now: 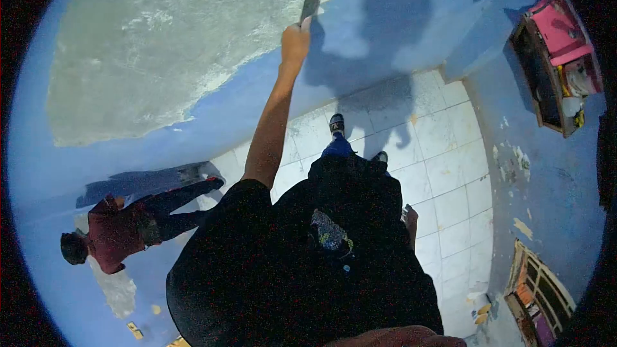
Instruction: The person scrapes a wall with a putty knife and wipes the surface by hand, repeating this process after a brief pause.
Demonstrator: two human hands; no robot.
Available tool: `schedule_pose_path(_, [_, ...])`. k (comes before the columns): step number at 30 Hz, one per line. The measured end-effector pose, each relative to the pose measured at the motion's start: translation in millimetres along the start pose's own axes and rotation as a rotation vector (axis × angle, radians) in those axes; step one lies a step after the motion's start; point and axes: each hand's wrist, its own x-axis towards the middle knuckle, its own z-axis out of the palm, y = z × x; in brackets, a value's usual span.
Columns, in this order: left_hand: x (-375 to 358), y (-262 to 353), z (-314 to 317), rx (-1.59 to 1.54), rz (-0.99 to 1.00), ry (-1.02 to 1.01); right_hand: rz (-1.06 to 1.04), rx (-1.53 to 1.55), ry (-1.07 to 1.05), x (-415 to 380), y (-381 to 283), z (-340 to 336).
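Note:
My left hand (295,44), at the end of an outstretched arm, is closed around a scraper (310,8) with a flat dark blade. The blade is at the wall, by the ragged border between bare grey plaster (160,45) and blue paint (350,38). Down beside my hip, my right hand (411,216) is partly hidden by my black shirt. Its fingers look closed by a small pale and dark object that I cannot make out.
Another person (119,231) in a maroon shirt stands at the wall to the left. White floor tiles (443,173) lie under my shoes. At right, a wall shelf (540,83) holds a pink item (562,29); below it is a wooden-framed window (536,289).

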Motion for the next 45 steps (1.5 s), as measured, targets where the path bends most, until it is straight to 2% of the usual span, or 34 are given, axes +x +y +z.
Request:
schedule_pose_path(1, [1,-7,-9,0.010,0.013,-0.007,-0.082,-0.002,-0.012,-21,-21,21])
schedule_pose_path(2, [1,-14,-14,-0.036,-0.083,-0.056,-0.220,0.042,0.186,-40,-40,49])
schedule_pose_path(4, [-17,-17,-27,-0.125,-0.278,-0.168,-0.247,-0.086,0.215,-58,-75,76])
schedule_pose_path(5, [-28,-15,-29,-0.196,-0.306,-0.192,-0.285,-0.167,0.212,-51,-86,83])
schedule_pose_path(7, [-50,-13,-29,-0.336,-0.360,-0.237,-0.649,-0.338,0.089,-22,-105,103])
schedule_pose_path(9, [-73,-13,-13,-0.596,-0.460,-0.362,-1.527,-1.237,0.156,-29,-147,151])
schedule_pose_path(10, [-87,-11,-4,-0.729,-0.518,-0.425,-1.095,-0.667,-0.004,-67,-167,204])
schedule_pose_path(11, [-101,-6,1,-0.832,-0.526,-0.530,-1.001,-0.800,0.054,-142,-199,259])
schedule_pose_path(12, [-114,1,6,-0.938,-0.530,-0.632,-1.047,-0.772,-0.076,-177,-214,296])
schedule_pose_path(13, [-126,7,15,-0.975,-0.595,-0.633,-1.066,-0.717,-0.216,-198,-223,325])
schedule_pose_path(14, [-140,11,27,-1.012,-0.661,-0.634,-1.199,-0.832,-0.206,-201,-226,348])
schedule_pose_path(15, [-149,13,35,-1.048,-0.726,-0.638,-1.175,-0.769,-0.213,-224,-228,375])
schedule_pose_path(16, [-155,13,36,-1.066,-0.708,-0.693,-1.341,-0.882,-0.115,-234,-226,395])
schedule_pose_path(18, [-165,14,33,-1.100,-0.673,-0.810,-1.452,-0.895,-0.148,-273,-233,429])
schedule_pose_path(19, [-167,9,40,-1.064,-0.617,-0.773,-1.515,-0.899,-0.161,-284,-235,443])
schedule_pose_path(21, [-163,7,48,-0.994,-0.495,-0.704,-1.477,-0.949,-0.147,-285,-235,463])
schedule_pose_path(22, [-160,7,44,-1.109,-0.504,-0.737,-1.456,-0.968,-0.140,-285,-236,474])
schedule_pose_path(25, [-151,-5,37,-1.155,-0.392,-0.584,-1.555,-1.087,-0.161,-289,-241,506])
schedule_pose_path(26, [-141,-14,34,-1.117,-0.729,-0.777,-1.562,-1.008,-0.247,-291,-244,514])
schedule_pose_path(29, [-109,-10,-3,-1.069,-0.707,-0.804,-1.627,-0.958,-0.236,-282,-247,550])
schedule_pose_path(30, [-96,-17,-7,-1.052,-0.695,-0.827,-1.506,-0.907,-0.191,-286,-252,566])
schedule_pose_path(33, [-64,-48,15,-1.196,-0.468,-0.855,-1.586,-0.692,-0.180,-280,-259,604])
schedule_pose_path(36, [-24,-20,-32,-1.063,-0.393,-0.881,-1.654,-0.513,-0.053,-291,-266,642])
schedule_pose_path(39, [-3,-11,-54,-1.058,-0.176,-0.771,-1.684,-0.349,0.031,-291,-270,668])
schedule_pose_path(41, [12,-22,-43,-1.041,-0.190,-0.813,-1.669,-0.306,0.089,-288,-276,681])
schedule_pose_path(43, [24,-9,-57,-0.944,-0.267,-0.841,-1.637,-0.374,0.011,-287,-280,689])
schedule_pose_path(44, [25,-14,-46,-0.990,-0.250,-0.685,-1.607,-0.408,-0.016,-287,-283,693])
schedule_pose_path(45, [27,-11,-50,-0.964,-0.256,-0.712,-1.576,-0.444,-0.048,-288,-286,695])
